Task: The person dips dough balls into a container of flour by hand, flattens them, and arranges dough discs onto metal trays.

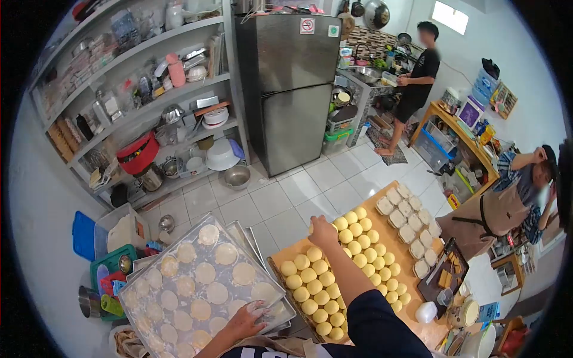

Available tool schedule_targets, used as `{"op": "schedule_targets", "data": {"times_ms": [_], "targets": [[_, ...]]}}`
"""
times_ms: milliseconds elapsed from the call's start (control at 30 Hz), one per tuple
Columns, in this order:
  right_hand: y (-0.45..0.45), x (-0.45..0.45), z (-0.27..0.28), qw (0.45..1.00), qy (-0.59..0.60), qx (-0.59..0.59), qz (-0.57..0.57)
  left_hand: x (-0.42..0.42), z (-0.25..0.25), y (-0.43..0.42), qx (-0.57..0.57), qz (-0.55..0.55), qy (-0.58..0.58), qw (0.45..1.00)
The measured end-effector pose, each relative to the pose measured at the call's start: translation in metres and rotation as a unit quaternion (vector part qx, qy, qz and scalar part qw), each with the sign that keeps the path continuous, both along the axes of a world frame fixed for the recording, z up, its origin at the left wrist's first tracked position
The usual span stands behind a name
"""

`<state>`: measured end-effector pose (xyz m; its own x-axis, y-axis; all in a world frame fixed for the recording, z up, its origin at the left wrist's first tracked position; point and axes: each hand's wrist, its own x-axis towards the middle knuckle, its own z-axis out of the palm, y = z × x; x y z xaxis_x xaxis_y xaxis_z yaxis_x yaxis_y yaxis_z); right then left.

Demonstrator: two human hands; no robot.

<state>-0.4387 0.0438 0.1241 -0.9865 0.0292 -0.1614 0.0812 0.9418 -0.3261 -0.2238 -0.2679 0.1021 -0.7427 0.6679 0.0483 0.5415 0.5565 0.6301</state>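
My right hand point(323, 231) reaches to the far edge of the wooden table point(280, 246), its fingers closed around a yellow dough ball that they mostly hide. Rows of round yellow dough balls point(308, 275) cover the table on both sides of my forearm. At the lower left, my left hand point(246, 322) is open, fingers spread, at the near right part of a floured metal tray point(138, 293). Flat pale dough discs point(205, 274) lie spaced out across that tray. White flour shows on the left fingertips.
More trays point(243, 234) are stacked beneath the floured one. Small filled tubs point(410, 231) and a dark tray point(427, 289) occupy the table's right side. A fridge point(297, 107) and shelves point(137, 51) stand behind. One person point(418, 71) is at the sink, another point(501, 209) at right.
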Motion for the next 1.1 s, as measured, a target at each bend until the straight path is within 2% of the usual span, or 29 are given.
{"op": "schedule_targets", "data": {"times_ms": [67, 233, 267, 333, 367, 500, 567, 667, 700, 800, 867, 900, 933, 1000, 1033, 1067, 1100], "targets": [[0.001, 0.009, 0.011, 0.998, 0.057, -0.024, 0.000, -0.002, 0.007, 0.004, -0.004, -0.016, 0.003, 1.000], [0.015, 0.070, 0.069, 0.987, 0.068, -0.143, -0.033, -0.010, 0.021, 0.027, 0.000, -0.086, 0.021, 0.996], [0.025, 0.089, 0.070, 0.985, 0.093, -0.139, -0.040, -0.011, 0.026, 0.034, 0.003, -0.097, 0.023, 0.995], [0.047, 0.141, 0.064, 0.980, 0.141, -0.127, -0.064, -0.010, 0.037, 0.050, 0.009, -0.131, 0.024, 0.991], [0.060, 0.170, 0.074, 0.979, 0.108, -0.146, -0.094, -0.010, 0.041, 0.059, 0.006, -0.150, 0.023, 0.988], [0.112, 0.304, 0.067, 0.959, 0.121, -0.111, -0.232, -0.002, 0.047, 0.102, -0.007, -0.240, 0.022, 0.971], [0.127, 0.378, 0.070, 0.934, 0.119, -0.086, -0.325, 0.003, 0.047, 0.125, 0.010, -0.300, 0.043, 0.953], [0.140, 0.486, 0.060, 0.885, 0.134, -0.043, -0.444, 0.025, 0.055, 0.171, -0.031, -0.351, 0.013, 0.936], [0.141, 0.523, 0.052, 0.863, 0.138, -0.020, -0.485, 0.037, 0.065, 0.192, -0.134, -0.344, -0.032, 0.929], [0.135, 0.609, 0.036, 0.803, 0.119, 0.018, -0.584, 0.073, 0.096, 0.247, -0.080, -0.383, -0.033, 0.920], [0.119, 0.650, 0.042, 0.771, 0.069, 0.005, -0.633, 0.098, 0.092, 0.294, -0.092, -0.373, -0.081, 0.920], [0.112, 0.665, 0.042, 0.758, 0.050, -0.005, -0.650, 0.114, 0.108, 0.316, -0.106, -0.380, -0.103, 0.913], [0.107, 0.679, 0.035, 0.761, 0.036, -0.009, -0.647, 0.128, 0.122, 0.334, -0.119, -0.386, -0.122, 0.906], [0.103, 0.702, 0.009, 0.769, 0.010, -0.015, -0.639, 0.150, 0.097, 0.367, -0.135, -0.428, -0.071, 0.891], [0.098, 0.708, 0.003, 0.776, 0.009, -0.014, -0.630, 0.163, 0.093, 0.379, -0.140, -0.447, -0.045, 0.882], [0.096, 0.716, 0.000, 0.792, -0.047, -0.013, -0.609, 0.176, 0.088, 0.382, -0.126, -0.464, -0.030, 0.876], [0.092, 0.719, 0.001, 0.806, -0.037, -0.003, -0.591, 0.189, 0.086, 0.379, -0.113, -0.479, -0.016, 0.870]]}}
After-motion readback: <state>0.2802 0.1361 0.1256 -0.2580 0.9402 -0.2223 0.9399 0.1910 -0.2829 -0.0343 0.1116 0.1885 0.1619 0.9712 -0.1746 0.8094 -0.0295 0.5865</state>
